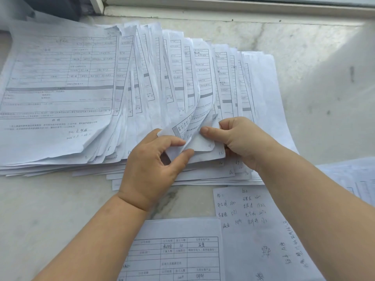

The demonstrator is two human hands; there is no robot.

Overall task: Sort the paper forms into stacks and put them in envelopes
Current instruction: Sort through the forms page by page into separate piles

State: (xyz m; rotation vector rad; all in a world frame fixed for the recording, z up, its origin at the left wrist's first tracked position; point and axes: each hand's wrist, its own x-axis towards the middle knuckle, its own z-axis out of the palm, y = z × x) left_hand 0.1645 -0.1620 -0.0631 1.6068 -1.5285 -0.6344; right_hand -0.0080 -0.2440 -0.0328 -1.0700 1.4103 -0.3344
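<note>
Forms: fanned spread of paper forms (142,82) lies across the far half of the surface (316,78), overlapping left to right, handwritten numbers at the near corners.
Lifted sheet: one form (203,102) in the right part of the fan, near corner curled up and folded over.
Left hand (150,165): grip pinches the curled corner between thumb and forefinger.
Right hand (241,136): grip pinches the same corner from the right side, thumb on top.
Step in hand: sorting; judged as separating one numbered sheet from the fan.
Next move: calls for freeing the single sheet without dragging its neighbours.
Near edge: one printed form (178,250) and a handwritten note sheet (253,230) lie apart from the fan.
Envelopes: none in view.
</note>
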